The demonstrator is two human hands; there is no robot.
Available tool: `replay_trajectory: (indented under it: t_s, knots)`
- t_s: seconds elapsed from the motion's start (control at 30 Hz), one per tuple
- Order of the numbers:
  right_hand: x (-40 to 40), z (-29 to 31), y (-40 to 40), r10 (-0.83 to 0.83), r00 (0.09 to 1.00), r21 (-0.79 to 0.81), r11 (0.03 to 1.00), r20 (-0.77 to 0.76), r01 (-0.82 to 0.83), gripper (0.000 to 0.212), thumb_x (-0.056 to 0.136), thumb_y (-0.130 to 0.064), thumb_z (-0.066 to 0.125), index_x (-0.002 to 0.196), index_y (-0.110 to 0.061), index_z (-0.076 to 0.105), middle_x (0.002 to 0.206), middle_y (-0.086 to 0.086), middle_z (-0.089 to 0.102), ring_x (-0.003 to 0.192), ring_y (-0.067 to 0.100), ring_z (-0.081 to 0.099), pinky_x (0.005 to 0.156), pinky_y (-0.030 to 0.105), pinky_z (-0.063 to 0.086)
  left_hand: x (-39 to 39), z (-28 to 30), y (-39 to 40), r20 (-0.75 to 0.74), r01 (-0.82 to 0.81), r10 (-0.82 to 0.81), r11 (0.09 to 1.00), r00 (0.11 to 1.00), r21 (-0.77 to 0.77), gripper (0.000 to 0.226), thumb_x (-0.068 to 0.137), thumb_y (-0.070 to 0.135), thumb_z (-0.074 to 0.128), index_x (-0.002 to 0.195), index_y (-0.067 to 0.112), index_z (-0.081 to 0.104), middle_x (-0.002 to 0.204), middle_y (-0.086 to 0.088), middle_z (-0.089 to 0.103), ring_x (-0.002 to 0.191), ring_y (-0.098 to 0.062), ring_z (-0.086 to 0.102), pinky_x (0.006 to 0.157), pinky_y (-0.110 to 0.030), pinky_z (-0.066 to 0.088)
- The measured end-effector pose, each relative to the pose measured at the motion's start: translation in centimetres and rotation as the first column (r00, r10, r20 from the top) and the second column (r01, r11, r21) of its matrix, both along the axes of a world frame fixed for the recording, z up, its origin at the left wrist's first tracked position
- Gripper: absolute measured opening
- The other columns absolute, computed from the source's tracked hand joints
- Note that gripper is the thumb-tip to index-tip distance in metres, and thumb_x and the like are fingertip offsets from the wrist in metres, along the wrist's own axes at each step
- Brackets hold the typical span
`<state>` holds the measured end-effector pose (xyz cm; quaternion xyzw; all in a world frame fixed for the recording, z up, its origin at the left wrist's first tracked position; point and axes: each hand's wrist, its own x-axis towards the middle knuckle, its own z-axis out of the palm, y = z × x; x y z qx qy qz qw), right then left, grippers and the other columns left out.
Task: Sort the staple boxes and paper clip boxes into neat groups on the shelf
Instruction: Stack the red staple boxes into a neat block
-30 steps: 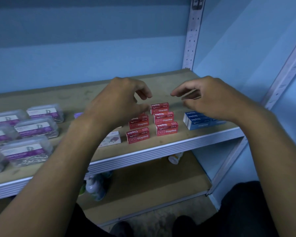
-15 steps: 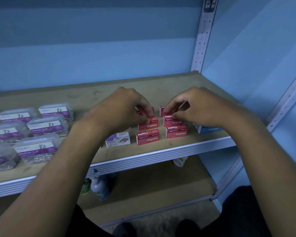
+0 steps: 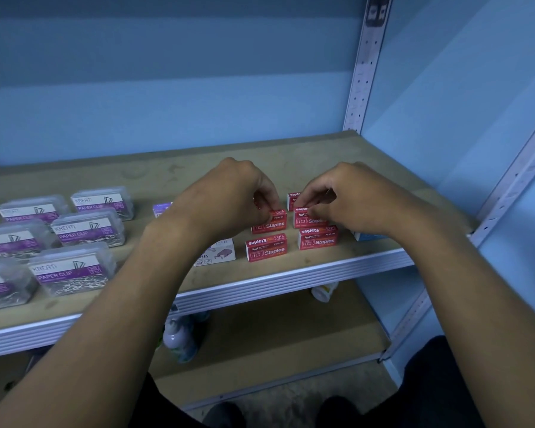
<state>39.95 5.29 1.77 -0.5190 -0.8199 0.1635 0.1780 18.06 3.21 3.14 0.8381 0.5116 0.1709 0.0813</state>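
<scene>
The red staple boxes (image 3: 267, 247) sit in two short columns near the shelf's (image 3: 291, 278) front edge, towards its right end. From my feed I count two in the front row, side by side but apart, with more behind them under the hands. My left hand (image 3: 229, 196) has its fingers curled down onto the second box of the left column (image 3: 274, 222), pinching its back edge. My right hand (image 3: 349, 196) does the same on the second box of the right column (image 3: 305, 219), thumb and fingertips closed on its top. One more red box (image 3: 292, 197) shows behind that, at the back of the right column.

A white staple box (image 3: 218, 253) lies just left of the front red one, close to the front edge. A blue box (image 3: 366, 236) peeks out under my right wrist, near the shelf's right end (mostly hidden). The clear paper clip boxes (image 3: 88, 227) with purple labels are grouped at the shelf's left end, well apart from the staples. A small purple box (image 3: 161, 208) lies between the two groups, partly behind my left forearm.
</scene>
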Motion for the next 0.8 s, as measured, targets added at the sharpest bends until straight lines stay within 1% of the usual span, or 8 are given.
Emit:
replay_trajectory:
  t_s: [0.1, 0.17, 0.23, 0.37, 0.43, 0.57, 0.7, 0.8]
  knots:
    - [-0.1, 0.2, -0.3, 0.002, 1.0, 0.014, 1.0, -0.009, -0.002, 0.019, 0.092, -0.024, 0.071, 0.105, -0.036, 0.078, 0.099, -0.018, 0.074, 0.084, -0.004, 0.064, 0.062, 0.006, 0.043, 0.1, 0.3, -0.2, 0.019, -0.005, 0.004, 1.0, 1.0, 0.024, 0.019, 0.08, 0.017, 0.078, 0.094, 0.029, 0.079, 0.087, 0.016, 0.074, 0.074, 0.008, 0.063, 0.07, -0.011, 0.051]
    - [-0.1, 0.3, -0.5, 0.003, 1.0, 0.022, 1.0, -0.024, -0.003, 0.019, 0.092, -0.023, 0.072, 0.104, -0.035, 0.078, 0.098, -0.019, 0.074, 0.085, -0.005, 0.065, 0.067, 0.008, 0.046, 0.1, 0.6, -0.4, 0.032, -0.004, 0.003, 0.999, 0.999, 0.046, 0.018, 0.079, 0.017, 0.078, 0.093, 0.029, 0.079, 0.085, 0.016, 0.074, 0.074, 0.01, 0.063, 0.068, -0.008, 0.049]
    - [0.0, 0.5, -0.7, 0.003, 0.999, 0.031, 1.0, -0.039, -0.002, 0.018, 0.091, -0.023, 0.073, 0.103, -0.035, 0.079, 0.097, -0.019, 0.074, 0.085, -0.005, 0.065, 0.069, 0.009, 0.048, 0.1, 0.9, -0.7, 0.04, -0.003, 0.001, 0.999, 0.999, 0.049, 0.018, 0.079, 0.017, 0.078, 0.094, 0.029, 0.078, 0.085, 0.015, 0.075, 0.075, 0.01, 0.064, 0.07, -0.01, 0.051]
    - [0.2, 0.8, -1.0, 0.009, 0.999, 0.055, 0.998, -0.05, -0.006, 0.017, 0.091, -0.026, 0.074, 0.103, -0.036, 0.078, 0.094, -0.023, 0.073, 0.085, -0.008, 0.064, 0.068, 0.008, 0.048, 0.0, 1.3, -1.1, 0.044, 0.001, -0.003, 0.999, 0.999, 0.044, 0.019, 0.08, 0.018, 0.078, 0.095, 0.029, 0.078, 0.088, 0.016, 0.074, 0.077, 0.008, 0.064, 0.076, -0.02, 0.057]
    - [0.3, 0.9, -1.1, 0.007, 0.999, 0.069, 0.998, -0.045, -0.004, 0.017, 0.091, -0.026, 0.074, 0.102, -0.037, 0.078, 0.092, -0.024, 0.073, 0.084, -0.012, 0.064, 0.063, 0.004, 0.045, 0.0, 1.5, -1.3, 0.051, -0.001, -0.001, 0.999, 0.999, 0.045, 0.019, 0.08, 0.018, 0.078, 0.095, 0.029, 0.079, 0.088, 0.017, 0.074, 0.077, 0.009, 0.064, 0.077, -0.021, 0.057]
    - [0.5, 1.1, -1.4, 0.011, 0.999, 0.077, 0.997, -0.037, -0.009, 0.017, 0.091, -0.026, 0.073, 0.102, -0.038, 0.078, 0.091, -0.025, 0.073, 0.086, -0.017, 0.061, 0.059, 0.0, 0.044, -0.1, 1.7, -1.6, 0.055, 0.002, -0.004, 0.999, 0.998, 0.039, 0.02, 0.08, 0.018, 0.079, 0.096, 0.029, 0.078, 0.088, 0.018, 0.074, 0.076, 0.01, 0.064, 0.075, -0.016, 0.055]
    - [0.5, 1.2, -2.0, 0.02, 0.999, 0.076, 0.997, -0.034, -0.017, 0.017, 0.09, -0.027, 0.074, 0.101, -0.039, 0.078, 0.092, -0.022, 0.074, 0.083, -0.009, 0.065, 0.066, 0.006, 0.047, 0.0, 1.6, -1.9, 0.039, 0.023, -0.025, 0.999, 0.999, 0.049, 0.02, 0.079, 0.019, 0.079, 0.095, 0.03, 0.078, 0.087, 0.018, 0.074, 0.076, 0.011, 0.064, 0.071, -0.009, 0.052]
    - [0.3, 1.1, -2.3, 0.037, 0.999, 0.057, 0.998, -0.015, -0.036, 0.016, 0.09, -0.028, 0.073, 0.102, -0.038, 0.078, 0.093, -0.022, 0.073, 0.083, -0.009, 0.064, 0.064, 0.007, 0.046, 0.2, 1.4, -2.0, 0.023, 0.04, -0.041, 0.998, 0.999, 0.048, 0.02, 0.078, 0.021, 0.08, 0.095, 0.031, 0.078, 0.087, 0.017, 0.074, 0.076, 0.009, 0.064, 0.072, -0.011, 0.052]
